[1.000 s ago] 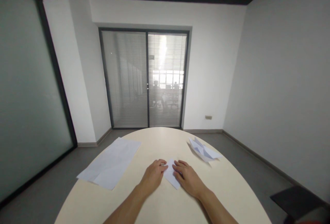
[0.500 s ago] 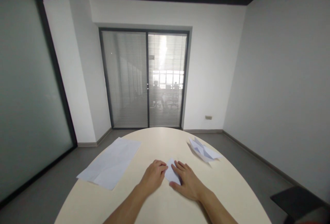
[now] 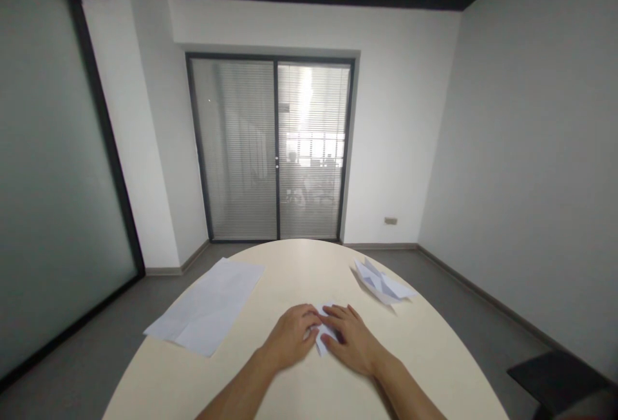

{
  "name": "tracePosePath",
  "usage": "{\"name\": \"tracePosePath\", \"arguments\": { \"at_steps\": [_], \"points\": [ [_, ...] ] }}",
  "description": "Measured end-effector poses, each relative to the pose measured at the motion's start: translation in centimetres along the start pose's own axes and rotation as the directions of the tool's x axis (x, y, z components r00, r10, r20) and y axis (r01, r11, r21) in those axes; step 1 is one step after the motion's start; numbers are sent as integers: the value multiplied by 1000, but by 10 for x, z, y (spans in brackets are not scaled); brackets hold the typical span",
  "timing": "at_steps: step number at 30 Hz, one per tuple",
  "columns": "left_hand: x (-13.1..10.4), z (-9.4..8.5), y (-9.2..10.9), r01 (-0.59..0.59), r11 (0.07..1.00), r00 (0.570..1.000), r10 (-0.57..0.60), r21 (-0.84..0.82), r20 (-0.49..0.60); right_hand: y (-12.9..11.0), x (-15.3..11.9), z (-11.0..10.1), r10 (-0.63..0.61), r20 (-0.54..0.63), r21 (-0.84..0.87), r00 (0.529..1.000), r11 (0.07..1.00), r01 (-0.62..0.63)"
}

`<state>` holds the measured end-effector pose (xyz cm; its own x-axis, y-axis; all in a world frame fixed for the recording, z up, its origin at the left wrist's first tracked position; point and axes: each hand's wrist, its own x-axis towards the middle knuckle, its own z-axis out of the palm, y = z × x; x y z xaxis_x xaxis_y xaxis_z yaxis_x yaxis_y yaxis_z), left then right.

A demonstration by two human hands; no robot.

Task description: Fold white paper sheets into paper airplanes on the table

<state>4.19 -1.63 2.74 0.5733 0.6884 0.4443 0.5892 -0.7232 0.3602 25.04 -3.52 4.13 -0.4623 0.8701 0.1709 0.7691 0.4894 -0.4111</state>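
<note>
A small piece of folded white paper [image 3: 322,343] lies on the table between my two hands, partly covered by them. My left hand [image 3: 294,336] is closed on its left edge, fingers bent over the top and thumb below. From the other side, my right hand [image 3: 351,337] grips the paper, its fingers curled over the sheet and its thumb pressed near the lower part. The fingertips of both hands nearly meet over the paper's middle, which hides the fold there.
A pale round-edged table [image 3: 299,265] carries everything. Flat white sheets [image 3: 207,307] lie on the left, and a folded paper shape [image 3: 381,283] sits at the right rear. A black chair [image 3: 560,378] stands beyond the right edge; a glass door [image 3: 236,149] is ahead.
My left hand has slid right over the paper, and my right thumb has moved up. The paper has turned or been folded narrower, with its lower tip now showing between the hands.
</note>
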Motion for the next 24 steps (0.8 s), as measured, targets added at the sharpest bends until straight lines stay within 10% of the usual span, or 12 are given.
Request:
{"name": "tracePosePath", "arguments": {
  "at_steps": [11,24],
  "points": [
    [-6,7,-10,81,995,996,-83,59,40,16,5,15,206,-72,-59,976,976,-210],
    [-6,10,-16,96,995,995,-96,-14,9,19,10,19,158,-235,112,959,985,-134]
  ]
}}
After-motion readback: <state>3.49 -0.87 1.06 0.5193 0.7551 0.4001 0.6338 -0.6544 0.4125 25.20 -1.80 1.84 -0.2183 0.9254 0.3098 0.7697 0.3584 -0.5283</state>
